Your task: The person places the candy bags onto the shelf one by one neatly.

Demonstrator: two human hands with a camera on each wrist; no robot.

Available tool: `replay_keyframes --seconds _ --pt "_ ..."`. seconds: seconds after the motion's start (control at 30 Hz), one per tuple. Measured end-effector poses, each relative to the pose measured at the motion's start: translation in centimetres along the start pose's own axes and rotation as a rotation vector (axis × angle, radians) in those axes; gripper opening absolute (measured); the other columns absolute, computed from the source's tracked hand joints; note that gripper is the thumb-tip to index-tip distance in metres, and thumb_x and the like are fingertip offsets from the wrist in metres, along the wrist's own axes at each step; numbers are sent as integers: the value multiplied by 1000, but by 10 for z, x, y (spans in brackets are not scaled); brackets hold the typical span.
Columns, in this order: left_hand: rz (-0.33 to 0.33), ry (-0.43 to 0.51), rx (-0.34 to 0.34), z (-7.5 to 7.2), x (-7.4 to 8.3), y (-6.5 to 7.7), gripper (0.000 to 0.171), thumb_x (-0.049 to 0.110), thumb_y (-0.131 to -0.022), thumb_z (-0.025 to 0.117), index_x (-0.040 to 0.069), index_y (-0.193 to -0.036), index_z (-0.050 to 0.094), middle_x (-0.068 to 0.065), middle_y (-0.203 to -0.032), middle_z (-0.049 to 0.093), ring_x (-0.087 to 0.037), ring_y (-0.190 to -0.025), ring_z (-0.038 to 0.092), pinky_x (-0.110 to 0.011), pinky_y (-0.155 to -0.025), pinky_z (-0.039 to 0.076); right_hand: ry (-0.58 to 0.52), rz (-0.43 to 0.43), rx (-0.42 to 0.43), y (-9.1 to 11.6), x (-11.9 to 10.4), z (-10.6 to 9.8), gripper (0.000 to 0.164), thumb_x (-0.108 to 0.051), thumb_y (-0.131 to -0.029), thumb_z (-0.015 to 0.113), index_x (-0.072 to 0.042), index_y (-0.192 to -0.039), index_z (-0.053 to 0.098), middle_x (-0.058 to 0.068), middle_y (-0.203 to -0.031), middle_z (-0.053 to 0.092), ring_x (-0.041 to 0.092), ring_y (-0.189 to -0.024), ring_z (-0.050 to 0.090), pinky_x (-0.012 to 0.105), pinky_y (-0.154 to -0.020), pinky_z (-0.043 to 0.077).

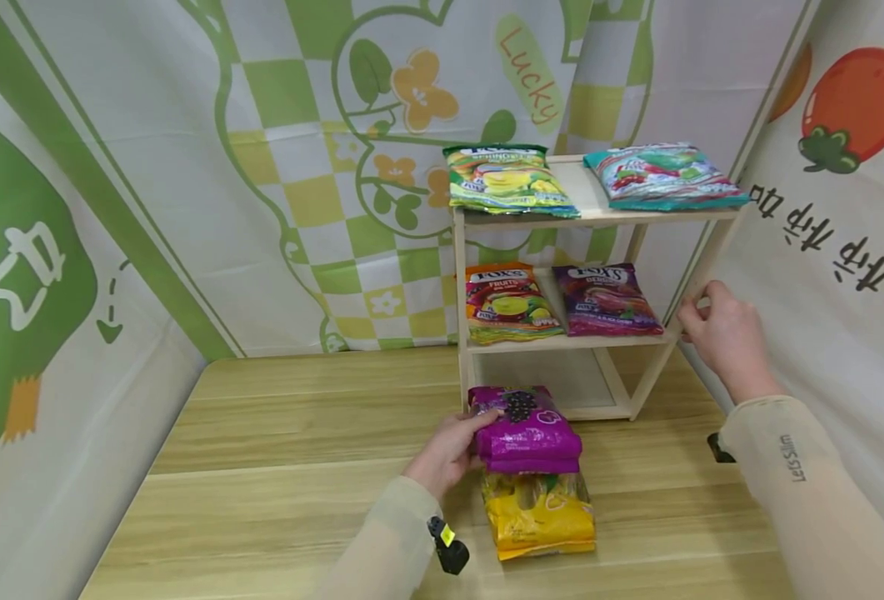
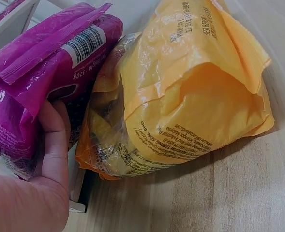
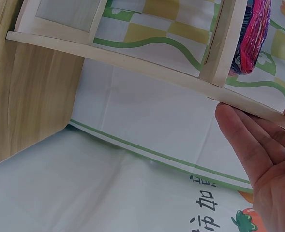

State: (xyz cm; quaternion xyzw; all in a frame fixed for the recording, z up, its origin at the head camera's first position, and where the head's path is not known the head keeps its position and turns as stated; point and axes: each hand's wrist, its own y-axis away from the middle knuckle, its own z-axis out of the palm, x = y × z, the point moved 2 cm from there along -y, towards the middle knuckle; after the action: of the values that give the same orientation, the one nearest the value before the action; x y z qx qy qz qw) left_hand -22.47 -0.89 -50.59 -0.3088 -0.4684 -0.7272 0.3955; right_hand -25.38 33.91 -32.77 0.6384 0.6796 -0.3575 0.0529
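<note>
My left hand grips a purple candy bag by its left side, thumb on top. A grape picture shows on that bag in the head view, and its barcode in the left wrist view. Just in front of it lies a yellow candy bag with a clear section, on the table. Over at the right, my right hand pinches the upright post of a pale wooden shelf near its middle level. Fingers touch the post in the right wrist view, while the thumb is partly cut off by the frame.
On the top shelf lie a green-yellow candy bag and a teal one. The middle level holds an orange-red bag and a dark purple-pink bag. Printed fabric walls enclose the wooden table.
</note>
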Motion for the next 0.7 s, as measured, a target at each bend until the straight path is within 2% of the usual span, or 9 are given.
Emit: replay_keyframes --seconds 0.13,0.4,0.57,0.7 --pt "9 -1 18 0 -1 -2 59 28 -97 72 -9 -137 49 -18 -111 73 -19 -86 74 -36 -81 64 -6 -7 4 0 0 0 21 -12 -101 45 7 -105 51 40 -96 67 44 -69 73 19 -45 54" --pt "29 14 8 0 -1 0 43 26 -99 68 -5 -127 61 -4 -88 75 -13 -74 72 -29 -70 63 0 -4 4 -1 3 1 20 -12 -102 46 7 -104 52 40 -97 67 44 -70 73 16 -45 52" --pt "18 -8 -19 -1 1 5 40 27 -99 65 -2 -126 62 -5 -90 74 -13 -72 72 -29 -68 63 -2 -7 4 -1 3 1 20 -12 -102 46 7 -105 52 40 -98 67 45 -71 73 10 -44 47" --pt "0 -40 -16 -1 3 11 43 29 -99 65 -1 -129 59 -10 -96 74 -16 -73 73 -33 -70 64 -2 -6 6 -1 3 1 20 -12 -102 46 7 -104 52 40 -97 67 45 -70 73 12 -44 48"
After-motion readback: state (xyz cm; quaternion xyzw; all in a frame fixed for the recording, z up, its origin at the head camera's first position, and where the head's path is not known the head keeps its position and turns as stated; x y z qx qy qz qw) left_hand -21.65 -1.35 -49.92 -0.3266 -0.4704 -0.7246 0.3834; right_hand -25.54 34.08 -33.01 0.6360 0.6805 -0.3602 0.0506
